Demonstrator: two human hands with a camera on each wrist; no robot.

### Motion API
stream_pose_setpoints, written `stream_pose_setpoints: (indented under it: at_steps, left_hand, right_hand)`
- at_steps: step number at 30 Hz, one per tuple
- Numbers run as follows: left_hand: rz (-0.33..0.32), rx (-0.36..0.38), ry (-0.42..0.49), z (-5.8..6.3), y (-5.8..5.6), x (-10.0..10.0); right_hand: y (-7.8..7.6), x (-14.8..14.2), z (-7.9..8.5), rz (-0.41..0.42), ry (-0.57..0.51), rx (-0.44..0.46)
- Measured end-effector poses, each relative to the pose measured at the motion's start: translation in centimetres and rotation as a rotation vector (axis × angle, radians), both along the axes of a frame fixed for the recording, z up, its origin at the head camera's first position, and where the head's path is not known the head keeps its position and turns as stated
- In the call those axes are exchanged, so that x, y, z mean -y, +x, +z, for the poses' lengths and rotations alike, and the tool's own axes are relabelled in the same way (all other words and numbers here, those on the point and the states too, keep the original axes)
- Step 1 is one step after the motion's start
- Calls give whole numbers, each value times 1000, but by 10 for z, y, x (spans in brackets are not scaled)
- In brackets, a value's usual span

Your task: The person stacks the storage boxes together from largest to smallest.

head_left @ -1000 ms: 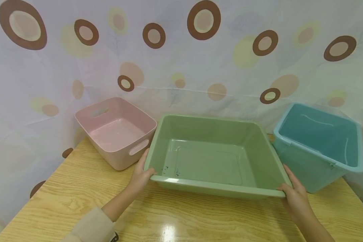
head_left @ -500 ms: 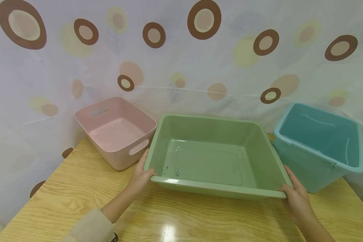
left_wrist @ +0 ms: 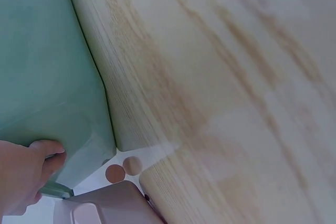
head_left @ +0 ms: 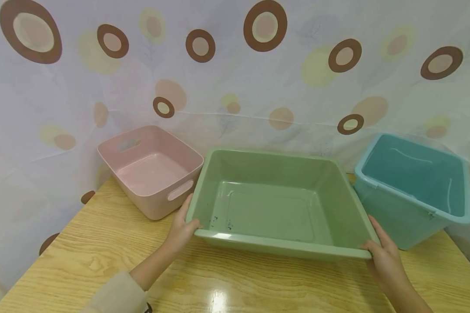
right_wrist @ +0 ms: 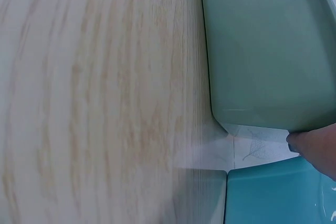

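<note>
A wide green plastic basin [head_left: 282,245] is in the middle of the table in the head view, its inside turned up and a few dark specks on its floor at the left. My left hand [head_left: 180,228] grips its near left corner, thumb over the rim. At the near right corner, my right hand [head_left: 385,256] holds the rim the same way. In the left wrist view the fingers [left_wrist: 47,153] curl under the basin's outer wall [left_wrist: 47,87]. From the right wrist, only a fingertip [right_wrist: 296,141] and part of the hand show below the basin [right_wrist: 268,51].
A pink bin [head_left: 156,174] with handle slots stands close against the basin's left side. To the right is a taller teal bin [head_left: 395,213], close to the basin. All rest on a wooden table [head_left: 203,287], before a dotted curtain [head_left: 227,74].
</note>
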State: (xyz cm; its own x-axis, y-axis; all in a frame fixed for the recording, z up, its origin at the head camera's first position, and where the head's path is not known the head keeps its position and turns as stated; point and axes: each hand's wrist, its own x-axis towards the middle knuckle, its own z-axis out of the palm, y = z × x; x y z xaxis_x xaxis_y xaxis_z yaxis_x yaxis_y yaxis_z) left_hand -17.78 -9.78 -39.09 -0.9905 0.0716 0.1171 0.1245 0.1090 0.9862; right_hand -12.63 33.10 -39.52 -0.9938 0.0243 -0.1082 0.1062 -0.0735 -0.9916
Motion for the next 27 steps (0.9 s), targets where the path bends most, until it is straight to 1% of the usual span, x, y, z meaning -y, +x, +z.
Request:
stream_pose_setpoints:
  at_steps: [5, 9, 18, 27]
  left_hand:
    - [-1, 9, 0, 0, 1, 0]
    - [-9, 2, -4, 0, 2, 0]
    - [-23, -7, -4, 1, 8, 1]
    - [-31, -5, 10, 1, 8, 1]
  right_hand:
    - [1, -1, -1, -1, -9, -3]
    - [3, -2, -2, -9, -17, 6]
    - [5, -1, -3, -2, -27, -21]
    - [6, -1, -4, -13, -33, -10]
